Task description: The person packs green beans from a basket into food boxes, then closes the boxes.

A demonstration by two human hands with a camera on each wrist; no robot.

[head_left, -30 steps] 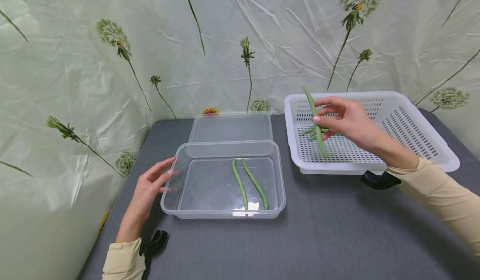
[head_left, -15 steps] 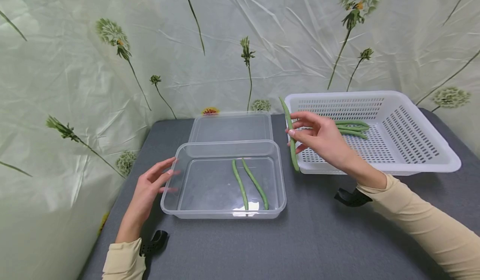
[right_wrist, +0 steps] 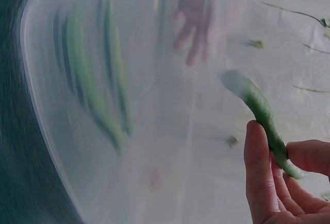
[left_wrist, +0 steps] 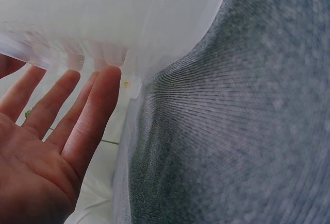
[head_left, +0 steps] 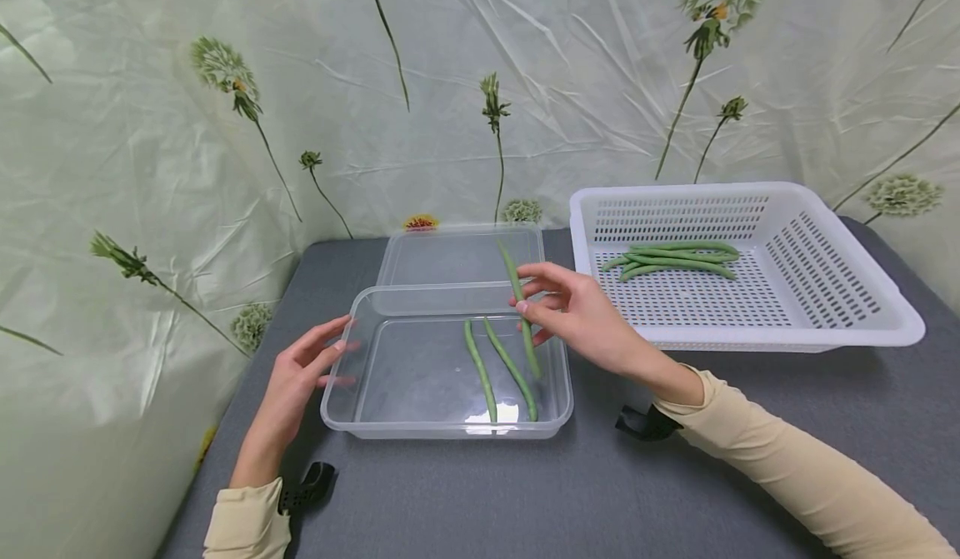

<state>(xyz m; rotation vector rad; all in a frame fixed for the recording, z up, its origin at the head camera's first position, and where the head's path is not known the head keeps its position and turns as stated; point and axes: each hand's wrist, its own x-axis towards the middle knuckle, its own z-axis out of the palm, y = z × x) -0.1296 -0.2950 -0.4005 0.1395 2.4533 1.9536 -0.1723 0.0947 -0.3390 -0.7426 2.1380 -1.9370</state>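
My right hand pinches a green bean between thumb and fingers, over the right side of a clear plastic container. In the right wrist view the same bean stands out past the fingertips. Two more green beans lie side by side on the container's floor, toward its right. At the container's left wall, my left hand rests its fingertips with the fingers extended. The left wrist view shows that hand with its palm bare and its fingertips at the plastic wall.
A white perforated basket stands at the right, holding several green beans. Behind the container lies a clear lid. Grey cloth covers the table, and a flower-printed sheet hangs behind it.
My right hand has carried the bean leftward and down from above the basket to the container's right side, uncovering the beans in the basket. The left hand and container have stayed in place.
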